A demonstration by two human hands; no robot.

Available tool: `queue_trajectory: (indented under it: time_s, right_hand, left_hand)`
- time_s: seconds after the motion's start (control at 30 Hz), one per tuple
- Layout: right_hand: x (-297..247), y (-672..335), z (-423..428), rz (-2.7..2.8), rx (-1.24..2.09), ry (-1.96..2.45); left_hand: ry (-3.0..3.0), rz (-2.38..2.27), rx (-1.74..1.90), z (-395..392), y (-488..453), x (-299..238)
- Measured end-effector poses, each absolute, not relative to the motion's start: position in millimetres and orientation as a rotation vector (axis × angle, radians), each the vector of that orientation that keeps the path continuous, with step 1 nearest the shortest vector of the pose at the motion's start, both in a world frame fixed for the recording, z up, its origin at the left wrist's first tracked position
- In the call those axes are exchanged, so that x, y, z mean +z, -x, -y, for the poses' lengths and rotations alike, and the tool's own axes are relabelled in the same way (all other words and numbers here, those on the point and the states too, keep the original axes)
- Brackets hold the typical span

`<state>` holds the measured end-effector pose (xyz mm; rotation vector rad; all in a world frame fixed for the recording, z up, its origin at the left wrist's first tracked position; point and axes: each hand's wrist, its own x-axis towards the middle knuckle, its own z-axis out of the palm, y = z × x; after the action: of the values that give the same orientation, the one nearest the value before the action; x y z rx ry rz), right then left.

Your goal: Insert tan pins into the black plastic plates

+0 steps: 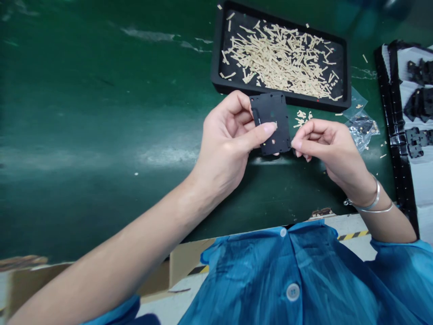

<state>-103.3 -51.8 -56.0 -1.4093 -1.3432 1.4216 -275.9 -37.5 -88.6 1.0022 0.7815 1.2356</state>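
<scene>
My left hand (230, 135) holds a small flat black plate (272, 121) with holes in it, thumb on its face and fingers behind. My right hand (321, 140) is closed in a pinch at the plate's lower right corner, thumb and forefinger pressed together at its edge. What the pinch holds, if anything, is too small to make out. Both hands hover over the green table (101, 113), just in front of a black tray (340, 106) heaped with thin beige strips (280, 56).
A few loose beige strips (302, 118) and a crumpled clear plastic bag (363, 124) lie by the tray. At the right edge stands a stack of black trays (397, 135) with black parts (417, 140) on white sheets. Cardboard (184, 259) lies near the front edge.
</scene>
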Motion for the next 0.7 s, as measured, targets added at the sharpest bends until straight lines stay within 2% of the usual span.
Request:
queue_trajectory:
  time_s: [0.7]
  right_hand:
    - [-55.9, 102.6, 52.1, 1.333, 1.421, 1.391]
  left_hand:
    - [-0.965, -0.811, 1.221, 37.9, 275.0, -85.1]
